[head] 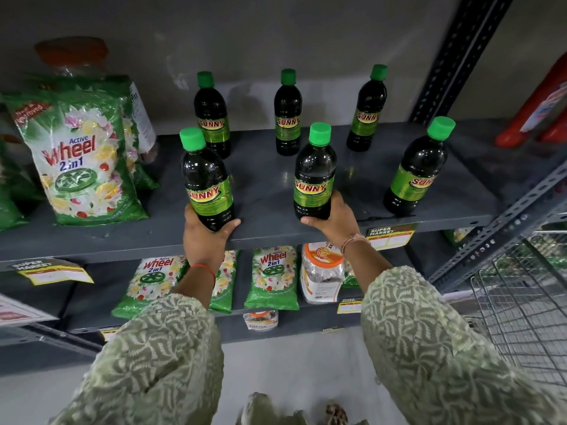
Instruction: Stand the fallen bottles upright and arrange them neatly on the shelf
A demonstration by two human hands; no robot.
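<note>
Grey metal shelving stands against a plain wall, and the upper shelf [264, 185] carries six dark bottles with green caps. All six are upright now; I see none lying down, so I judge the standing part is done and only the arranging remains.

Three bottles form a far row: the far left bottle [212, 116], the far middle bottle [287, 115] and the far right bottle [367, 110], well apart from each other. Three more form a near row. The near right bottle [415, 170] stands free, close to the front edge.

The left hand [204, 233] is wrapped around the base of the near left bottle [207, 179], fingers curled behind it and thumb in front. This bottle leans a little to the left and sits at the very edge of the shelf, so the low grip probably serves to slide and straighten it. The right hand [333, 220] grasps the near middle bottle [314, 173] in the same way, low on the body, with the label facing the person. Holding low keeps the labels visible and the bottles steady while they are lined up with the far row.

To the left stand green detergent packets [82, 161], and more of them lie on the lower shelf [92, 302]. A wire basket [527, 311] is at the right.
</note>
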